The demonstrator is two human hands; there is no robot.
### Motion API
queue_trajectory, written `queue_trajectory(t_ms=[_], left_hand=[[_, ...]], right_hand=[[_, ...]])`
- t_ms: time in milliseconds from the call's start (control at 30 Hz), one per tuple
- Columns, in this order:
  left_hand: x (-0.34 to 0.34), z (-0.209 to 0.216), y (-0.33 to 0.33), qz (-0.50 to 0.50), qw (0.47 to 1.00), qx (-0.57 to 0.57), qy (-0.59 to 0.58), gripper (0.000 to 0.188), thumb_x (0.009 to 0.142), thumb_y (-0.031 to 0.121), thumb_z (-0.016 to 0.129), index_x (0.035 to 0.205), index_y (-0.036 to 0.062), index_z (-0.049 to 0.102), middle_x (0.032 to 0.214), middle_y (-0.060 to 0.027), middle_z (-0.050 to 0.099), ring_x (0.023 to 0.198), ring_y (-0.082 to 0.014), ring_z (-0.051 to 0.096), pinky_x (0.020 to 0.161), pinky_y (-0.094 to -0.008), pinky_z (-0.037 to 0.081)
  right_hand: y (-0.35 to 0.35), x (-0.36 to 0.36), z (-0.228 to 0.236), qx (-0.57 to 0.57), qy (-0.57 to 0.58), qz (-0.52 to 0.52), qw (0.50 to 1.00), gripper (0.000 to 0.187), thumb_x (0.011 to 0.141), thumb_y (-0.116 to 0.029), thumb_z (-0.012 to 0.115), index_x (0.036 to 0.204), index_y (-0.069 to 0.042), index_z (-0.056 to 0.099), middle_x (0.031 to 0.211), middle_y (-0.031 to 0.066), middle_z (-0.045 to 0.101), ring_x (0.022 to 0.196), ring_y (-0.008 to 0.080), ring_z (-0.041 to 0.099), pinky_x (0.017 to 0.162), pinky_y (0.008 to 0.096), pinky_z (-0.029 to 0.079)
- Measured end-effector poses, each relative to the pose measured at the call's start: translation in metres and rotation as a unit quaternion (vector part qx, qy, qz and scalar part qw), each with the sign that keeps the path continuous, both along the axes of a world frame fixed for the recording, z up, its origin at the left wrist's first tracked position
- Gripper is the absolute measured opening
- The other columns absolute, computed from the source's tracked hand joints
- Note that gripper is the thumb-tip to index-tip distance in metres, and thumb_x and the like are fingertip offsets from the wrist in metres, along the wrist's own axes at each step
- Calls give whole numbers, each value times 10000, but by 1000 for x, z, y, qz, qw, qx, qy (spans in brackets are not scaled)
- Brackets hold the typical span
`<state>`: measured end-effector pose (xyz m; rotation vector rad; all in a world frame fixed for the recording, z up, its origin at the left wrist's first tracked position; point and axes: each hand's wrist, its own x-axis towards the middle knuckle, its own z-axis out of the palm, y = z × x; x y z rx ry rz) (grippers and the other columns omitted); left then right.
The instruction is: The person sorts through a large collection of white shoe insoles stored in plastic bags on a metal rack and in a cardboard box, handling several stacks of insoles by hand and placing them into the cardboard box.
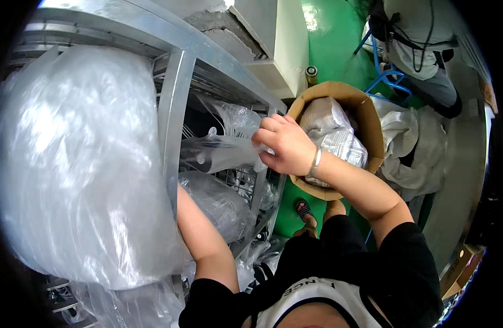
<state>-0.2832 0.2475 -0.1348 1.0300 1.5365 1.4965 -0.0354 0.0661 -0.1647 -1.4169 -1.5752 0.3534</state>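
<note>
My right hand is closed on the edge of a clear plastic bag, its fingers pinched together. The bag lies stretched between that hand and the rack's shelf. Dark and white, thin cable-like things show near it inside the rack. My left forearm reaches in behind an upright metal post, and the hand itself is hidden there. Beside that arm, a large, bulging clear plastic bag fills the left of the rack. Another filled clear bag sits lower, right of my left forearm.
The metal rack runs along the left. On the green floor stands an open cardboard drum holding plastic-wrapped bundles. White sacks lie to its right. A person is by a blue stool at the upper right.
</note>
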Motion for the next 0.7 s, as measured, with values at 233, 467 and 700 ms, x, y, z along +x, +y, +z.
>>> queue_trajectory(t_ms=[233, 467, 700], left_hand=[[25, -12, 36, -42, 998, -41, 31, 174, 693, 130, 572, 838, 64, 503, 657, 3, 492, 587, -104, 454, 561, -238, 398], [21, -6, 39, -54, 996, -40, 51, 174, 696, 128, 574, 841, 60, 505, 661, 2, 494, 591, -105, 455, 562, -237, 397], [25, 7, 20, -81, 995, -30, 57, 175, 698, 126, 576, 843, 57, 508, 665, 0, 497, 596, -106, 455, 564, -236, 396]], right_hand=[[11, 21, -15, 119, 261, 95, 953, 133, 636, -108, 559, 692, -80, 442, 816, 57, 501, 829, 234, 457, 712, 353, 354], [9, 44, 23, -33, 200, 161, 966, 190, 624, -9, 519, 787, -70, 443, 772, 76, 490, 670, 233, 509, 511, 300, 399], [3, 57, 49, 24, -106, -93, 990, 255, 574, -26, 526, 823, -74, 498, 696, 62, 475, 721, 228, 494, 619, 317, 413]])
